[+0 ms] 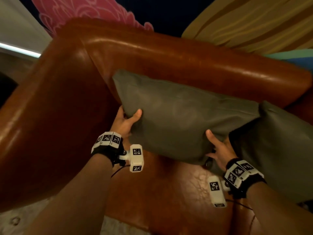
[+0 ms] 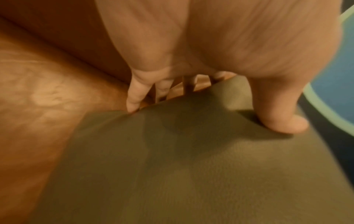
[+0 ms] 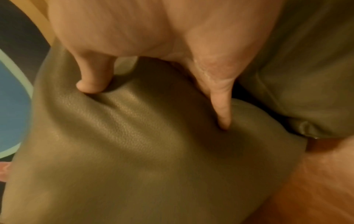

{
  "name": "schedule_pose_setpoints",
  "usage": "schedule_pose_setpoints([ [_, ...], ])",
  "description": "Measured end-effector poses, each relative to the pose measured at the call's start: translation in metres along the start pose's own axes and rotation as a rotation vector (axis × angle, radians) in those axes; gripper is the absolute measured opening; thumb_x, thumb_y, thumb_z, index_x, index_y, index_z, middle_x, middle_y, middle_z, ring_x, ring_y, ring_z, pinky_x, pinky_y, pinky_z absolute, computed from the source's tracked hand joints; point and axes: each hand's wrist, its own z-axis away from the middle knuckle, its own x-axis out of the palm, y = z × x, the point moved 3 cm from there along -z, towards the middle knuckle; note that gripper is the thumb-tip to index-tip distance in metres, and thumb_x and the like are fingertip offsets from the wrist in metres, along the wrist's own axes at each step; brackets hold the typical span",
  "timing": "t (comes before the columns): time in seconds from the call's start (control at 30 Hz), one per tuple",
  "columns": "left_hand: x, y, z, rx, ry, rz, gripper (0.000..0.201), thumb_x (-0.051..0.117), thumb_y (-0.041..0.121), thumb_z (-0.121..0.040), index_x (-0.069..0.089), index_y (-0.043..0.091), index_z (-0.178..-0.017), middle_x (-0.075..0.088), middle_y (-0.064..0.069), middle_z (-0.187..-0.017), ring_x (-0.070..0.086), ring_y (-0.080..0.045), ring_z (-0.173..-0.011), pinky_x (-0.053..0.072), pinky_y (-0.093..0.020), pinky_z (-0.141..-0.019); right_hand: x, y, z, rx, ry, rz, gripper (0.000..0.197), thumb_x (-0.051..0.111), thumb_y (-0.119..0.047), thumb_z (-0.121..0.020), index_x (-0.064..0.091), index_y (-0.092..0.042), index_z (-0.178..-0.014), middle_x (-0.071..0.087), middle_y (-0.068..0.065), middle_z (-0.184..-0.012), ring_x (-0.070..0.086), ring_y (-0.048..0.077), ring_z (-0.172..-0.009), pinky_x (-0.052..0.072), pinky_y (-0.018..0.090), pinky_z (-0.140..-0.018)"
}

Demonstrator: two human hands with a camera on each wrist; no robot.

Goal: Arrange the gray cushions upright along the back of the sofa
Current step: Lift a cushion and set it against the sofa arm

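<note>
A gray leather cushion [image 1: 183, 116] leans against the back of the brown leather sofa [image 1: 169, 58], near its left corner. My left hand [image 1: 126, 121] grips the cushion's lower left edge, thumb on the front face and fingers behind. My right hand [image 1: 218, 150] grips its lower right edge the same way. In the left wrist view my thumb [image 2: 277, 112] presses the gray cushion [image 2: 191, 166]. In the right wrist view my thumb [image 3: 93, 75] dents the cushion [image 3: 134, 151]. A second gray cushion [image 1: 279, 146] stands at the right, partly overlapping the first.
The sofa's left armrest [image 1: 50, 107] rises close beside the held cushion. The brown seat [image 1: 169, 192] lies below my hands. A pink patterned cloth [image 1: 88, 11] and striped yellow fabric [image 1: 254, 22] sit behind the sofa back. The second cushion [image 3: 306, 75] shows at the right.
</note>
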Motion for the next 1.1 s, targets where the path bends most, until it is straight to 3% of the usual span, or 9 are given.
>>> schedule_pose_setpoints([
  [0.2, -0.060, 0.028, -0.022, 0.079, 0.146, -0.011, 0.063, 0.073, 0.033, -0.080, 0.044, 0.033, -0.135, 0.063, 0.011, -0.122, 0.061, -0.015, -0.110, 0.051, -0.040, -0.091, 0.082, 0.012, -0.013, 0.050, -0.146, -0.038, 0.124, 0.092, -0.067, -0.021, 0.050, -0.042, -0.135, 0.067, -0.011, -0.131, 0.062, 0.018, -0.122, 0.052, 0.055, -0.097],
  [0.27, -0.089, 0.029, -0.028, 0.000, 0.243, 0.009, 0.074, 0.076, 0.042, -0.073, 0.040, 0.038, -0.137, 0.059, 0.005, -0.133, 0.058, -0.025, -0.118, 0.047, -0.049, -0.099, 0.116, 0.008, -0.014, 0.061, -0.212, -0.002, 0.110, 0.090, -0.059, -0.044, 0.044, -0.042, -0.142, 0.066, -0.021, -0.117, 0.062, 0.008, -0.111, 0.054, 0.040, -0.081],
  [0.37, -0.102, 0.022, -0.027, -0.151, 0.259, 0.015, 0.086, 0.076, 0.061, -0.063, 0.035, 0.050, -0.137, 0.054, 0.005, -0.139, 0.053, -0.034, -0.124, 0.042, -0.064, -0.101, 0.133, 0.000, -0.023, 0.066, -0.168, 0.033, 0.079, 0.073, -0.033, -0.086, 0.030, -0.041, -0.153, 0.056, -0.027, -0.107, 0.057, 0.001, -0.096, 0.046, 0.037, -0.080],
  [0.5, -0.077, 0.022, -0.031, -0.077, 0.216, 0.164, 0.070, 0.073, 0.047, -0.075, 0.040, 0.049, -0.136, 0.057, 0.006, -0.137, 0.055, -0.032, -0.124, 0.046, -0.065, -0.096, 0.111, -0.004, -0.026, 0.091, -0.097, 0.120, 0.083, 0.072, -0.037, -0.087, 0.026, -0.042, -0.156, 0.051, -0.013, -0.145, 0.047, 0.021, -0.138, 0.043, 0.056, -0.105],
  [0.6, -0.069, 0.018, -0.031, -0.005, 0.257, 0.257, 0.068, 0.069, 0.040, -0.082, 0.036, 0.046, -0.141, 0.056, 0.005, -0.137, 0.058, -0.027, -0.119, 0.050, -0.058, -0.095, 0.102, -0.003, -0.030, 0.078, -0.107, 0.176, 0.082, 0.073, -0.036, -0.087, 0.026, -0.039, -0.154, 0.045, -0.005, -0.156, 0.044, 0.026, -0.143, 0.040, 0.059, -0.110],
  [0.77, -0.079, 0.001, -0.024, 0.064, 0.304, 0.238, 0.087, 0.071, 0.051, -0.074, 0.023, 0.047, -0.146, 0.039, 0.006, -0.153, 0.044, -0.026, -0.135, 0.042, -0.062, -0.103, 0.097, 0.000, -0.029, 0.048, -0.131, 0.244, 0.085, 0.073, -0.039, -0.086, 0.024, -0.038, -0.155, 0.045, -0.004, -0.154, 0.046, 0.025, -0.140, 0.046, 0.056, -0.108],
  [0.9, -0.083, -0.026, -0.009, 0.023, 0.512, 0.177, 0.094, 0.069, 0.063, -0.064, 0.026, 0.041, -0.145, 0.042, 0.001, -0.150, 0.048, -0.027, -0.131, 0.046, -0.056, -0.102, 0.064, 0.013, -0.020, 0.034, -0.156, 0.309, 0.075, 0.070, -0.039, -0.089, 0.033, -0.034, -0.153, 0.051, -0.001, -0.138, 0.053, 0.021, -0.129, 0.049, 0.046, -0.105],
  [1.0, -0.065, -0.054, 0.015, -0.062, 0.639, 0.068, 0.059, 0.056, 0.050, -0.086, 0.041, 0.023, -0.136, 0.054, -0.010, -0.135, 0.058, -0.031, -0.117, 0.053, -0.045, -0.092, 0.014, 0.028, -0.008, 0.042, -0.159, 0.400, 0.046, 0.068, -0.028, -0.092, 0.056, -0.023, -0.136, 0.062, -0.004, -0.115, 0.061, 0.013, -0.108, 0.052, 0.037, -0.097],
  [1.1, -0.020, -0.090, 0.039, -0.301, 0.470, -0.056, 0.036, 0.043, 0.030, -0.098, 0.056, 0.002, -0.117, 0.061, -0.017, -0.119, 0.058, -0.028, -0.097, 0.051, -0.042, -0.091, -0.057, 0.050, 0.002, 0.083, -0.136, 0.414, 0.012, 0.071, -0.021, -0.090, 0.069, -0.027, -0.100, 0.069, 0.001, -0.106, 0.067, 0.025, -0.111, 0.054, 0.046, -0.101],
])
